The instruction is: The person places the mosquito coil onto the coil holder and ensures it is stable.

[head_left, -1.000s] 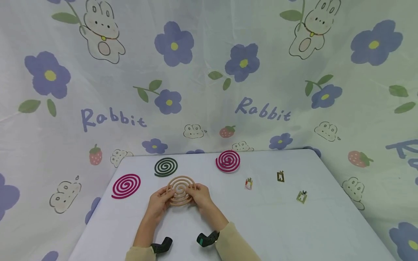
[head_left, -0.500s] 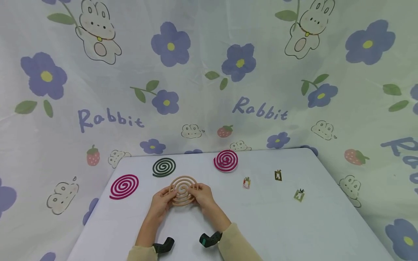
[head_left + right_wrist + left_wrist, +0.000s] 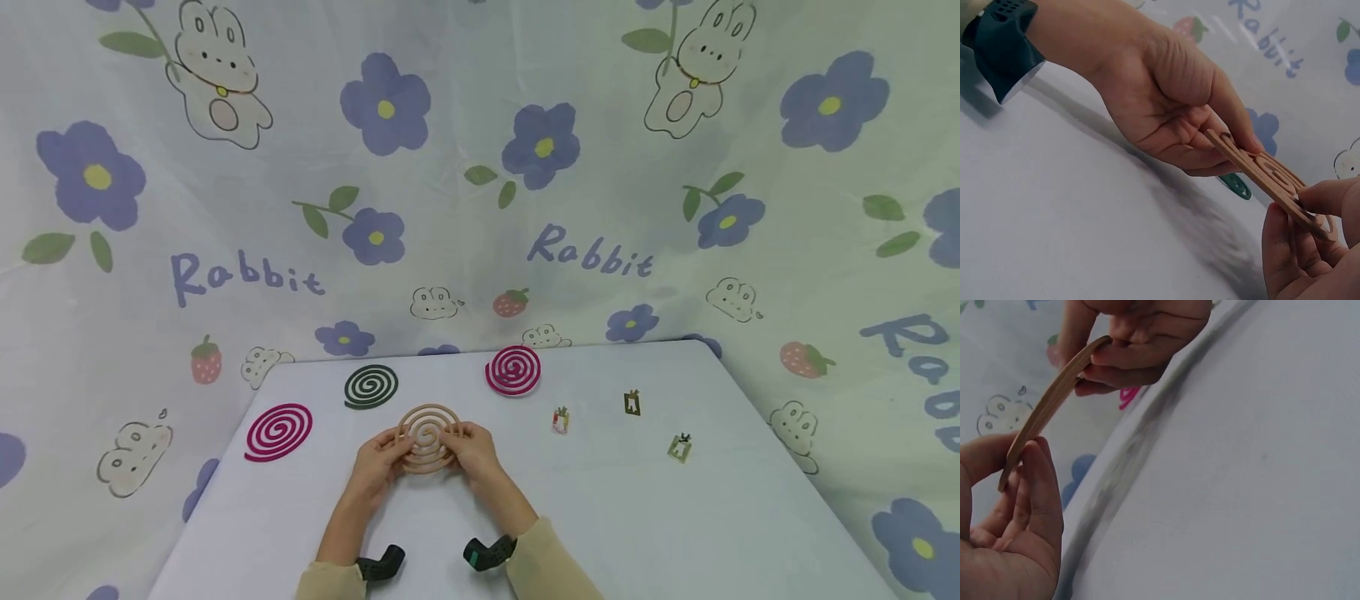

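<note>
Both hands hold a tan mosquito coil above the white table. My left hand pinches its left side, thumb on the near face and fingers behind. On the opposite side my right hand grips it the same way, its thumb near the spiral's middle. Seen from the left wrist, the coil is nearly edge-on and slightly bowed. In the right wrist view the coil slants between the two hands, apart from the tabletop.
A magenta coil lies at the table's left, a dark green coil behind the hands, and another magenta coil at the back edge. Three small metal coil stands lie on the right. A printed curtain hangs behind.
The hands and the tan coil have shifted slightly right over the table, the grip unchanged. The view has turned a little, so the table and resting things appear farther left.
</note>
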A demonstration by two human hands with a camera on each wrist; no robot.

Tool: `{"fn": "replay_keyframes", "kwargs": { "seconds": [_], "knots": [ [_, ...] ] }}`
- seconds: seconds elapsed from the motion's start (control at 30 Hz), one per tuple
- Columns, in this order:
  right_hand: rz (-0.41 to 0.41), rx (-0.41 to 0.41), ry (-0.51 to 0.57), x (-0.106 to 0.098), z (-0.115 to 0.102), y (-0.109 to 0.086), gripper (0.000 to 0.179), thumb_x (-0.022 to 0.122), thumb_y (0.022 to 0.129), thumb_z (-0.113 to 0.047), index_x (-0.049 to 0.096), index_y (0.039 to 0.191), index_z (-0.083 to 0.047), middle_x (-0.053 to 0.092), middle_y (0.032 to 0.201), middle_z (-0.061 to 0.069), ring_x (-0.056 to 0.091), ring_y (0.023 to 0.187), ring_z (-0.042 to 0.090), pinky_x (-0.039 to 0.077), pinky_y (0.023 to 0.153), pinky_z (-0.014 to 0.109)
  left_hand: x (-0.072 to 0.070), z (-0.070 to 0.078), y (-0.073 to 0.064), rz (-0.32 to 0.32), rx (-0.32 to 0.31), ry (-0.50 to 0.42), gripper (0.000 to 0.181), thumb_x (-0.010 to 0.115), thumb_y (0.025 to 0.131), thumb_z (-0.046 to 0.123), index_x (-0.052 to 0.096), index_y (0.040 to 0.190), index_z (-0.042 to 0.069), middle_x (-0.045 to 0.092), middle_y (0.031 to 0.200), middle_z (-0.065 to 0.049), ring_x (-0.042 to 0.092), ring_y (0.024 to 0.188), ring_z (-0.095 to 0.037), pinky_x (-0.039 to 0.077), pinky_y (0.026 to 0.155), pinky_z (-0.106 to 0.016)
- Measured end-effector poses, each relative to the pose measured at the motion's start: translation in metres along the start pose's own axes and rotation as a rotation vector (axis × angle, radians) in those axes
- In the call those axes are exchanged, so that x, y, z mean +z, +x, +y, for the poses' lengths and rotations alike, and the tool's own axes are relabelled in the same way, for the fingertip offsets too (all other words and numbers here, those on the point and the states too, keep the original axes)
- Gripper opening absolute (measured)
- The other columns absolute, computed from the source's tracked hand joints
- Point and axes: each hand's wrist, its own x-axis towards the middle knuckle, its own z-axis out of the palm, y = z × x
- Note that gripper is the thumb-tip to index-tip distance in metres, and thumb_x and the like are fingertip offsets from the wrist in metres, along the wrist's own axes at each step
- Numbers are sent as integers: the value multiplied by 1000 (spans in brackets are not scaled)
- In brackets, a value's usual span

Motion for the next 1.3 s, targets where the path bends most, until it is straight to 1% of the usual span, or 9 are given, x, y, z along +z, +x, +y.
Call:
{"fn": "replay_keyframes", "kwargs": {
  "seconds": [0.13,0.33,0.47,0.7,0.97,1.3],
  "knots": [
    [10,-7,6,-4,0,-1,22,73,84,-12,65,100,2,63,75,3,59,58,11,53,53,26,6,0,-1,-4,-7,-2,40,67,89,0,51,123,-13,66,87,-6,61,70,-11,51,60,-24],
    [29,-23,18,-10,-2,-2,22,73,85,-12,65,100,2,63,75,3,59,59,11,53,53,26,13,-1,3,-26,-19,-8,43,67,89,-2,49,126,-13,66,89,-7,60,69,-11,51,60,-23],
    [34,-27,25,-13,-4,-4,23,72,85,-11,65,101,3,64,77,3,60,61,11,53,53,25,16,-3,5,-22,-17,-12,40,67,88,-3,51,124,-13,67,89,-7,60,69,-11,51,60,-23],
    [55,-29,25,-21,-4,-4,26,73,85,-12,64,104,3,64,78,5,60,63,11,53,54,25,23,-6,8,-38,-2,9,39,67,89,-1,53,124,-11,67,92,-8,61,72,-12,51,61,-24],
    [68,-37,38,-31,-5,-1,26,73,85,-13,64,103,4,63,76,3,60,61,11,52,53,25,33,-7,12,-59,-19,-15,39,65,89,-4,51,124,-13,66,88,-8,61,70,-12,51,61,-23],
    [87,-57,21,-44,-5,-4,30,72,86,-14,63,107,5,63,79,4,59,63,11,52,54,25,44,-12,17,-78,-23,-17,35,65,89,-5,54,121,-11,67,89,-8,62,71,-13,52,61,-24]
  ]
}}
